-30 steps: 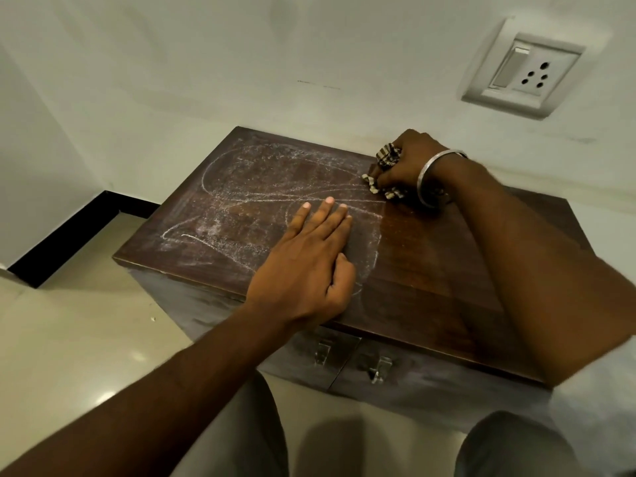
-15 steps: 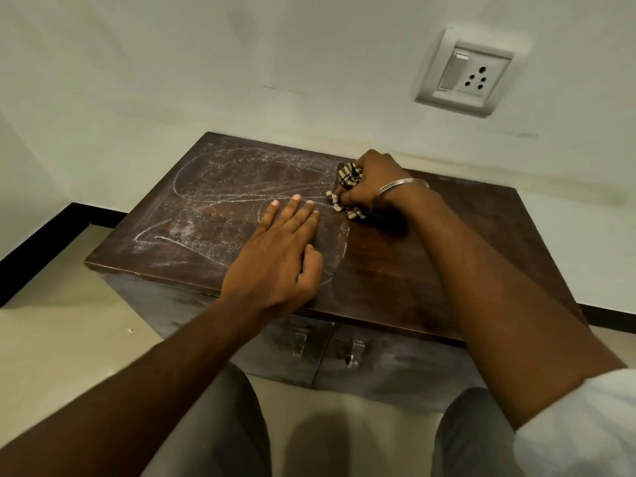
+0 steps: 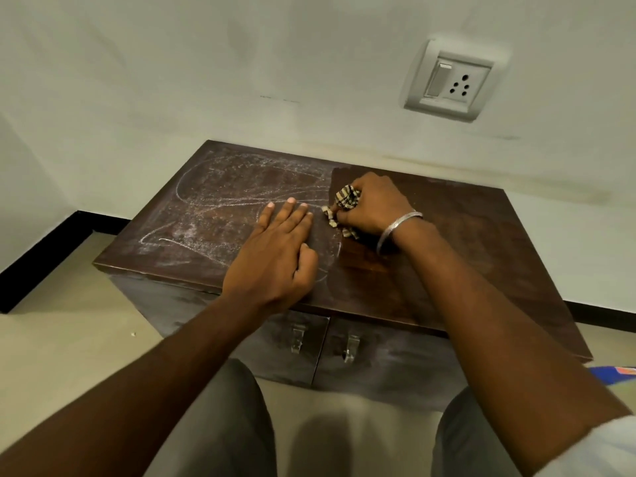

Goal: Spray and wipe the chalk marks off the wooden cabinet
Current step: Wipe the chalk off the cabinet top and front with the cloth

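A low dark wooden cabinet (image 3: 481,235) stands against the wall. White chalk marks (image 3: 220,215) cover the left half of its top; the right half looks dark and wiped. My right hand (image 3: 373,204) is shut on a crumpled checked cloth (image 3: 347,198) and presses it onto the top near the middle, at the edge of the chalk. A metal bangle sits on that wrist. My left hand (image 3: 278,253) lies flat on the top, fingers spread, just left of the cloth. No spray bottle is in view.
Two cabinet doors with metal handles (image 3: 297,337) face me below the top. A wall socket with a switch (image 3: 451,80) is on the wall above right. A black skirting (image 3: 41,263) runs along the floor at left. My knees are just in front of the cabinet.
My right hand has slid the cloth leftward and toward me across the top, closer to my left hand. The left hand stays flat in place. The view has shifted.
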